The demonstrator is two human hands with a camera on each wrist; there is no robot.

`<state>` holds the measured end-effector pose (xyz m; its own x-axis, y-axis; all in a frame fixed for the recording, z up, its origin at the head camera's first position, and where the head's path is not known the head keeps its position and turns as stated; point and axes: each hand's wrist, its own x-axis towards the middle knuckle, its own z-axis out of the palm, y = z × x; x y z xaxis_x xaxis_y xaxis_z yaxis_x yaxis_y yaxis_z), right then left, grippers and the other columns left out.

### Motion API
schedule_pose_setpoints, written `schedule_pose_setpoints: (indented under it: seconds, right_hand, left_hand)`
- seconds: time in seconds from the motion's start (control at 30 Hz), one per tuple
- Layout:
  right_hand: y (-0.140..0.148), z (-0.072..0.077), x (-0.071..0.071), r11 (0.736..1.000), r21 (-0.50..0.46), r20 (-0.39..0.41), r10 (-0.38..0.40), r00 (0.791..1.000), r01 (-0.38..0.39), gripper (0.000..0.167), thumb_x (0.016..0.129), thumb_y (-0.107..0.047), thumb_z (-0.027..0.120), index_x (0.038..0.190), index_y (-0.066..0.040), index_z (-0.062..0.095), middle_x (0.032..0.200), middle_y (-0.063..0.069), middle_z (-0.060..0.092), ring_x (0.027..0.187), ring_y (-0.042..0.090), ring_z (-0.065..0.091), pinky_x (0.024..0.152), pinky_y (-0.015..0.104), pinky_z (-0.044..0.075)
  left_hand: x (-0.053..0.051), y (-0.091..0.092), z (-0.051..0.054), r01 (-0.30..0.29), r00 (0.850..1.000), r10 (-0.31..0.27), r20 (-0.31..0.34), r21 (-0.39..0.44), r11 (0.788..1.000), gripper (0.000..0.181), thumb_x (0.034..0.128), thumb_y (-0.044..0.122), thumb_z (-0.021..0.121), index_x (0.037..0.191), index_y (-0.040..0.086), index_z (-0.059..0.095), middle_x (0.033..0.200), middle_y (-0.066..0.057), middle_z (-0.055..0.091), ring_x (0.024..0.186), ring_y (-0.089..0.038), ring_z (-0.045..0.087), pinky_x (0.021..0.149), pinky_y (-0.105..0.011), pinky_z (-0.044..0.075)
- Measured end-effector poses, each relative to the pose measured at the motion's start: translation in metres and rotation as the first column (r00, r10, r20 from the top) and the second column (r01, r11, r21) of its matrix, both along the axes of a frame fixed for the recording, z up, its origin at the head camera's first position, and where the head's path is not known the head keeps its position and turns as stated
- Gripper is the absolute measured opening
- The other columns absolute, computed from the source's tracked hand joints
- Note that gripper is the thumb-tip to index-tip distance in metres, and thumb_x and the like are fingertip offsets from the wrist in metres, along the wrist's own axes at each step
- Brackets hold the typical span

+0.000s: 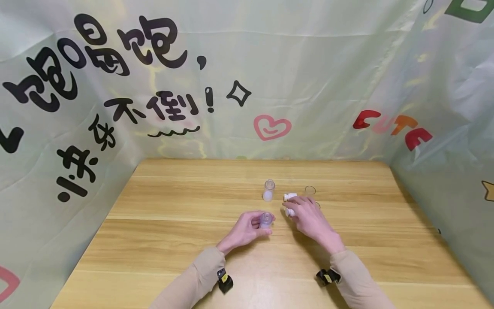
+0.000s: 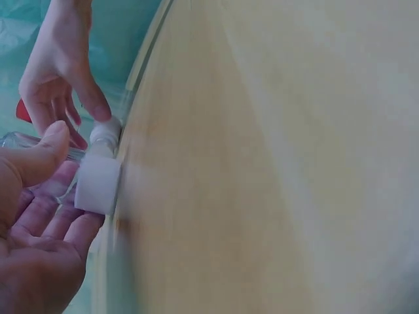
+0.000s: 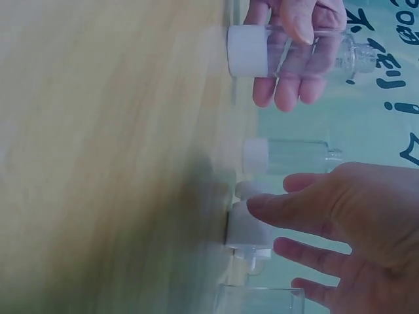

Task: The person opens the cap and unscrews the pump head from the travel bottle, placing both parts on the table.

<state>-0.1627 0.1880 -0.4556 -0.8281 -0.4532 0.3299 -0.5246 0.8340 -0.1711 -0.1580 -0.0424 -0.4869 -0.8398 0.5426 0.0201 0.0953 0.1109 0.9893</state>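
Observation:
My left hand (image 1: 247, 227) holds a clear bottle with a white base (image 1: 266, 220), upright; in the right wrist view the thumb crosses its clear wall (image 3: 327, 55) and the fingers lie behind. To the right, my right hand (image 1: 308, 216) reaches over a small white pump head (image 1: 290, 212). Its fingers are spread, and the thumb is at the pump head (image 3: 245, 226) in the right wrist view; whether it touches cannot be told. A second white pump head (image 1: 290, 196) lies just beyond these fingers.
Another clear bottle with a white base (image 1: 269, 190) stands upright farther back on the wooden table (image 1: 173, 240). Two clear caps, one of them (image 1: 310, 189) plainly seen, stand behind the right hand. A printed cloth (image 1: 308, 77) hangs around the table's back and sides.

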Motion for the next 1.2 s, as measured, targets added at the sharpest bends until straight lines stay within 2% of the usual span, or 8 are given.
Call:
schedule_pose_setpoints:
  seconds: [0.13,0.27,0.5,0.8,1.2]
  right_hand:
    - [0.001,0.003,0.001,0.997,-0.081,0.022,0.016,1.0,-0.015,0.051,0.071,0.007,0.081,0.12,-0.003,0.07,0.123,0.019,0.069,0.118,0.041,0.062,0.111,0.067,0.039]
    - [0.004,0.005,0.002,0.987,-0.16,0.044,0.028,0.999,-0.021,0.051,0.072,0.006,0.082,0.121,-0.003,0.069,0.125,0.02,0.068,0.12,0.041,0.06,0.112,0.068,0.038]
    - [0.007,0.005,0.0,0.965,-0.262,0.062,0.018,0.998,-0.001,0.041,0.082,-0.004,0.079,0.121,-0.002,0.069,0.128,0.021,0.066,0.122,0.041,0.058,0.11,0.064,0.04]
    - [0.01,0.002,0.0,0.94,-0.34,0.006,-0.014,1.0,0.016,0.035,0.084,0.0,0.076,0.118,0.001,0.069,0.127,0.024,0.065,0.118,0.043,0.06,0.106,0.065,0.044]
    - [0.008,-0.001,0.0,0.927,-0.374,-0.042,-0.027,0.999,0.009,0.036,0.084,0.0,0.075,0.119,0.002,0.069,0.125,0.024,0.066,0.117,0.042,0.06,0.106,0.065,0.043]
  left_hand:
    - [-0.006,0.004,0.007,-0.025,0.999,0.025,-0.024,0.001,1.0,0.046,0.0879,-0.001,0.072,0.132,-0.005,0.058,0.134,-0.026,0.063,0.126,-0.04,0.062,0.104,-0.031,0.055]
    - [-0.016,0.011,0.011,-0.055,0.997,0.054,-0.049,-0.013,0.998,0.048,0.0885,0.0,0.071,0.134,-0.005,0.057,0.136,-0.023,0.063,0.127,-0.038,0.061,0.106,-0.034,0.054]
    - [-0.031,0.021,0.008,-0.082,0.996,0.082,-0.037,-0.018,0.996,0.05,0.0893,0.001,0.071,0.135,-0.007,0.055,0.136,-0.024,0.062,0.127,-0.038,0.062,0.106,-0.036,0.054]
    - [-0.034,0.026,0.003,-0.063,0.997,0.064,-0.031,0.011,0.998,0.048,0.0884,-0.001,0.071,0.133,-0.008,0.055,0.136,-0.026,0.061,0.128,-0.04,0.061,0.109,-0.038,0.052]
    - [-0.036,0.027,-0.004,-0.109,0.994,0.109,-0.021,-0.025,0.994,0.051,0.086,0.001,0.075,0.133,-0.006,0.057,0.133,-0.025,0.064,0.125,-0.039,0.063,0.107,-0.04,0.053]
